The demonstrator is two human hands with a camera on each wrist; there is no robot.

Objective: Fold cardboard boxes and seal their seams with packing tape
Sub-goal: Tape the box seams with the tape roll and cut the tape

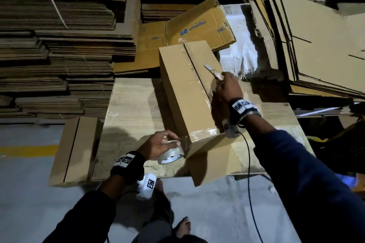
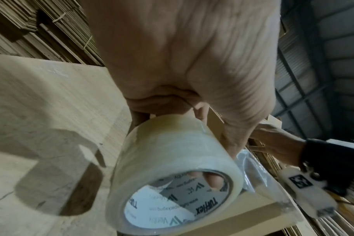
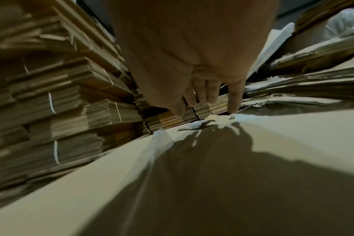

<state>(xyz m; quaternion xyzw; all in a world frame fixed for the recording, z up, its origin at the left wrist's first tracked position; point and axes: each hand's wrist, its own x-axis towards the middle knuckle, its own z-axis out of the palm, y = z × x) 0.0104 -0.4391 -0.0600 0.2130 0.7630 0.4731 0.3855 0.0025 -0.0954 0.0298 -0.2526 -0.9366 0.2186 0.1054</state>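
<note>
A long brown cardboard box [image 1: 187, 92] lies folded on the pale wood-grain bench [image 1: 130, 108], one end pointing toward the person and the other toward the stacks behind. Clear tape already shines along its top seam and across the near end.

The left hand [image 1: 158, 145] grips a roll of clear packing tape [image 1: 171, 156] at the box's near corner. In the left wrist view one of its fingers [image 2: 213, 179] pokes through the printed core while the rest wrap the outside of the roll, and a strip of tape runs from the roll onto the box's corner.

The right hand [image 1: 229, 89] rests on top of the box beside the seam, its fingers closed round a small knife with a tape-wrapped handle [image 1: 214, 72], the blade pointing away over the cardboard. From the right wrist view the fingers are partly curled above the box top, but the knife itself is too blurred to make out there.

A flattened brown box [image 1: 74, 150] lies off the bench's left edge. A yellow flattened carton with blue printing [image 1: 197, 25] leans behind the box, a white woven sack [image 1: 241, 45] lies to its right, and tall bundles of flat corrugated cardboard [image 1: 59, 25] fill the left and back.
</note>
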